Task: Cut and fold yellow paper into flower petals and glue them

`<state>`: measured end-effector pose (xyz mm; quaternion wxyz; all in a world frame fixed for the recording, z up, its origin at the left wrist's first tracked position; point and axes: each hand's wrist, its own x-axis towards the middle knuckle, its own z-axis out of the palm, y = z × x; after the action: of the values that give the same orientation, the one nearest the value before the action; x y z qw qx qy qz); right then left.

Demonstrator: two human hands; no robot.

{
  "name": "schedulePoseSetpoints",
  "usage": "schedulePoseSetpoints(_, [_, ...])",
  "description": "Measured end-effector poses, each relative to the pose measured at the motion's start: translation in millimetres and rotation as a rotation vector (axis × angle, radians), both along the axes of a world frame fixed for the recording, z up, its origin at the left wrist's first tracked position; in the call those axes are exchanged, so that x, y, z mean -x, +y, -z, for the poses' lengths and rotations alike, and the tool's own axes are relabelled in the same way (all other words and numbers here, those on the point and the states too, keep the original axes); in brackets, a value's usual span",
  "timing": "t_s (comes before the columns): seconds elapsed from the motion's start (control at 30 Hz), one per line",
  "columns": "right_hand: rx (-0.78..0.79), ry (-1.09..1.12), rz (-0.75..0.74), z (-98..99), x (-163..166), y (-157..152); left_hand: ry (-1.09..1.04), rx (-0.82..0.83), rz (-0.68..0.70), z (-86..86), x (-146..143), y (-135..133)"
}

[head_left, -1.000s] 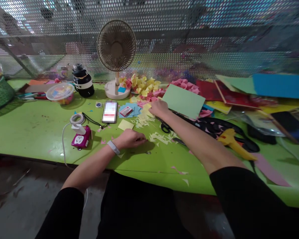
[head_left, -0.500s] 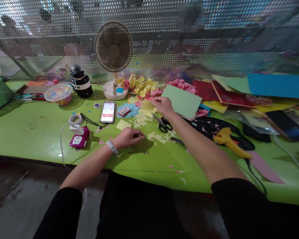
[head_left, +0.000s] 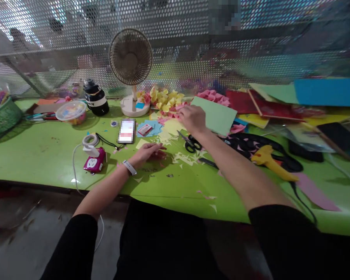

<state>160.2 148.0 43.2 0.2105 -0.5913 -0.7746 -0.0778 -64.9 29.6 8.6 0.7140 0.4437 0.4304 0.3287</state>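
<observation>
My left hand hovers just above the green table, fingers loosely apart and holding nothing. Beside it lies a small yellow paper square, partly behind the hand. My right hand is bent downward at the yellow paper, near the pink paper pieces. Its fingertips are blurred and turned away, so whether they pinch the paper is unclear. Black scissors lie partly open under my right wrist. Pale yellow paper scraps are scattered between my hands, near a dark flat tool.
Folded yellow paper flowers sit beside a fan. A light green sheet lies behind my right hand. A yellow glue gun with a cord is at right. A phone, tape roll and bottle stand left.
My right hand has risen slightly and turned over at the yellow paper it pinched before. My left hand has shifted slightly up and left, and its closed fingertips have loosened.
</observation>
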Motion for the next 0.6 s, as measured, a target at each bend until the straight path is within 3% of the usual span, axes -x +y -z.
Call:
schedulePoseSetpoints(0.17, [0.261, -0.082, 0.017, 29.9, 16.1, 16.0, 0.052, -0.008, 0.004, -5.8, -4.3, -3.8])
schedulePoseSetpoints(0.3, [0.322, 0.030, 0.024, 35.8, 10.1, 18.5, 0.023, -0.025, 0.046, -7.7, -6.2, -6.5])
schedulePoseSetpoints(0.4, [0.281, 0.086, 0.024, 24.0, 6.0, 15.7, 0.007, -0.021, 0.023, -6.4, -5.9, -6.0])
schedulePoseSetpoints(0.5, [0.179, 0.152, -0.032, 12.1, 7.9, -6.2, -0.076, 0.065, -0.052, -5.1, -5.4, -2.3])
schedulePoseSetpoints(0.6, [0.055, 0.313, -0.317, 14.4, 11.0, -53.0, -0.217, 0.205, -0.111, -4.8, -5.1, 1.6])
